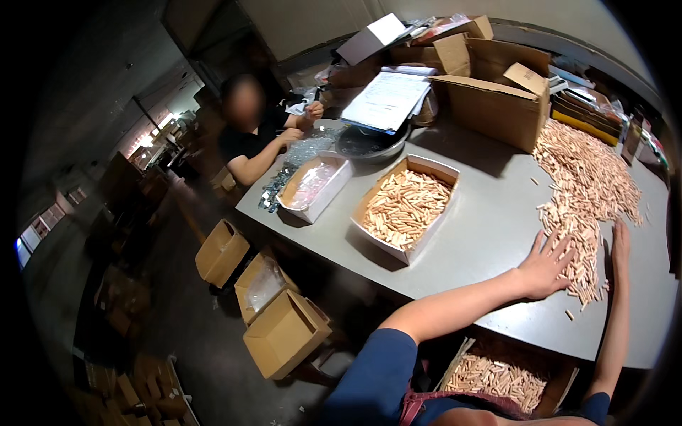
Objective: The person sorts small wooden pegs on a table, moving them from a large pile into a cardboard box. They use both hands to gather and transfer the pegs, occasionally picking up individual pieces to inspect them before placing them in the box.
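A large heap of small wooden dowels [586, 174] spreads over the right side of the grey table [490, 206], with a narrow tail running toward the near edge. My left hand [545, 270] lies at the left side of this tail, fingers spread and touching the dowels. On the other side of the tail, my right hand [620, 248] stands on edge, its fingers stretched upward along the heap. Neither hand grips anything. Below the table's near edge, close to my body, an open cardboard carton [566, 390] holds many more dowels.
A white-sided box [433, 238] full of dowels stands mid-table. Beyond it are a box of clear plastic bags [323, 202], a dark bowl [376, 153] under a clipboard [389, 96], and a large carton [490, 113]. A co-worker [249, 145] sits far left. Open cartons [284, 334] stand lower left.
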Demonstrator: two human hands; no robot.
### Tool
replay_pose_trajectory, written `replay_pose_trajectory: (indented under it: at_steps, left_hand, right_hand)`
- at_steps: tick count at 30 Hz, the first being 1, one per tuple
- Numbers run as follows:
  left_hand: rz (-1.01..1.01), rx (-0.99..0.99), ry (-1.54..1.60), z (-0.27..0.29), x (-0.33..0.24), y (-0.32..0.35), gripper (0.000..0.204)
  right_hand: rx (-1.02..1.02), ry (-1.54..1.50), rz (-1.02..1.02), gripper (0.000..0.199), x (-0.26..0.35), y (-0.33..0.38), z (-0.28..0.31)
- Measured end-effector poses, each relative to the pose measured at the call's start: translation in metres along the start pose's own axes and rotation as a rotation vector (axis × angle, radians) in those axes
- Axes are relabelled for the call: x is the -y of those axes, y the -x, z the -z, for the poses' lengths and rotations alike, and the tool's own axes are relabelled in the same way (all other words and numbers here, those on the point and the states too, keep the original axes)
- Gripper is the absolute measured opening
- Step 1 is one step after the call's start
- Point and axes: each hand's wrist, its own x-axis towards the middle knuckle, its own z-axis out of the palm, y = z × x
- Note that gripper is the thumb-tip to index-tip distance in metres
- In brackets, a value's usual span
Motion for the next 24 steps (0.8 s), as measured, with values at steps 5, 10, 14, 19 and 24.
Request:
replay_pose_trajectory:
  at_steps: [5, 10, 14, 19, 24]
  left_hand:
    - [0.041, -0.061, -0.038, -0.012, -0.005, 0.017, 0.076]
    - [0.075, -0.038, -0.132, -0.013, -0.016, 0.029, 0.076]
    - [0.106, 0.051, -0.142, -0.004, -0.031, 0.050, 0.077]
    - [0.146, 0.109, -0.275, -0.006, -0.038, 0.083, 0.079]
    - [0.199, 0.087, -0.341, 0.002, -0.050, 0.113, 0.086]
  right_hand:
    - [-0.027, 0.225, 0.038, 0.052, 0.082, 0.044, -0.033]
    - [-0.011, 0.225, 0.099, 0.048, 0.118, 0.048, -0.025]
    - [-0.056, 0.241, 0.203, 0.043, 0.111, 0.049, -0.023]
    - [-0.121, 0.268, 0.205, 0.049, 0.111, 0.041, -0.031]
    - [-0.065, 0.309, 0.021, 0.081, 0.150, 0.046, -0.030]
